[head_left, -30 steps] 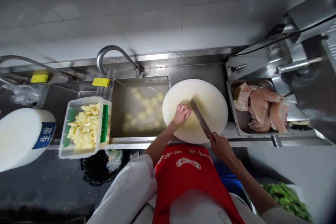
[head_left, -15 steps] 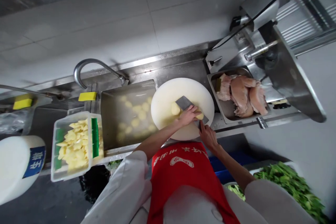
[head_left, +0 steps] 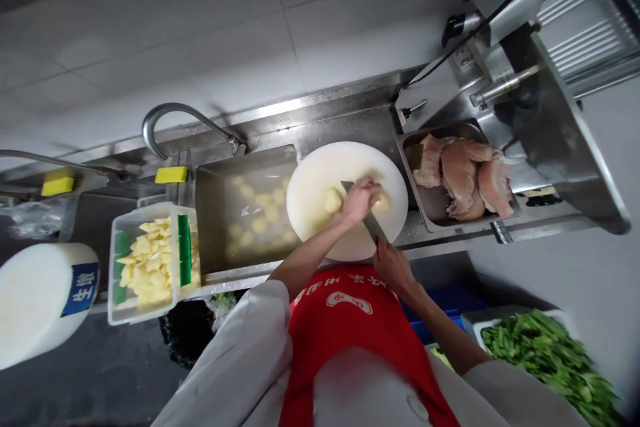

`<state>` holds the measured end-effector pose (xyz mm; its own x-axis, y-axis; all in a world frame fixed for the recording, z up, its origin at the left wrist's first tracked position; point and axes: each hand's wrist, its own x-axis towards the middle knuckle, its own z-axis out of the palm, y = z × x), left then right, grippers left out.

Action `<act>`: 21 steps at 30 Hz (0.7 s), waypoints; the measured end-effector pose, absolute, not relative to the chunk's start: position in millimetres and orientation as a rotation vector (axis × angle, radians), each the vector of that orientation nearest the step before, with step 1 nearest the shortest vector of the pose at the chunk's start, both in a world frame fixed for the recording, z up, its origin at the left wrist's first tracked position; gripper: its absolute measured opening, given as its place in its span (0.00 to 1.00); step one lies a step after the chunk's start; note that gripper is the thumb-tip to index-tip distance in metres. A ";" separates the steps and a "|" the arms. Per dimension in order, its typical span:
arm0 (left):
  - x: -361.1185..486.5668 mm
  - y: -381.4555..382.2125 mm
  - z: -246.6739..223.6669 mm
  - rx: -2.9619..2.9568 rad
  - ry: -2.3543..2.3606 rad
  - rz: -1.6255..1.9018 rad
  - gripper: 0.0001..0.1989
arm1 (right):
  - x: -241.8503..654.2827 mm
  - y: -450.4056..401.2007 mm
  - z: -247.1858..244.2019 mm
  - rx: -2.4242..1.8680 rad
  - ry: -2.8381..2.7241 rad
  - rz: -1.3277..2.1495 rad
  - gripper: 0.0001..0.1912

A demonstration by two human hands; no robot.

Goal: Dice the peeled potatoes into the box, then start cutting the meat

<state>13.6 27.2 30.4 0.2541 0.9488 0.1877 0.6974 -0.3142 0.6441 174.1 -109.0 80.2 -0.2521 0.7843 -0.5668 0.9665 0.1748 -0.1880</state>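
Observation:
A round white cutting board (head_left: pixel 320 160) bridges the sink's right side. My right hand (head_left: pixel 393 263) is wrapped around the handle of a cleaver (head_left: pixel 373 225), whose blade now shows as a narrow strip pointing up and left across the board. My left hand (head_left: pixel 361 200) is bent over the board beyond the blade, fingers curled against a peeled potato (head_left: pixel 381 201); motion blurs the fingertips. Left of that hand lies another pale peeled potato piece (head_left: pixel 333 200). Part of the blade is hidden under my left hand.
Several peeled potatoes (head_left: pixel 271 213) sit in the water-filled sink (head_left: pixel 207 227) beneath a curved faucet (head_left: pixel 180 107). A clear tub (head_left: pixel 116 280) of potato chunks stands left. Raw meat (head_left: pixel 457 173) fills a metal tray (head_left: pixel 425 210) at right, beside a slicing machine (head_left: pixel 575 127). Leafy greens (head_left: pixel 550 360) are lower right.
The cleaver blade has turned from lying broad side up to nearly edge-on. My left hand has shifted slightly up and left, and the potato by its fingers shows more. The whole view shifted slightly.

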 end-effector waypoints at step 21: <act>-76.3 -25.7 -4.2 2.172 1.404 0.713 0.17 | 144.3 -99.1 123.2 1.542 2.119 -0.723 0.14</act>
<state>-76.3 -25.7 -4.2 0.3465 0.9213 0.1762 0.6861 -0.3770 0.6222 144.3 -99.1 123.2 -0.2971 0.7361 -0.6082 0.9543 0.2497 -0.1640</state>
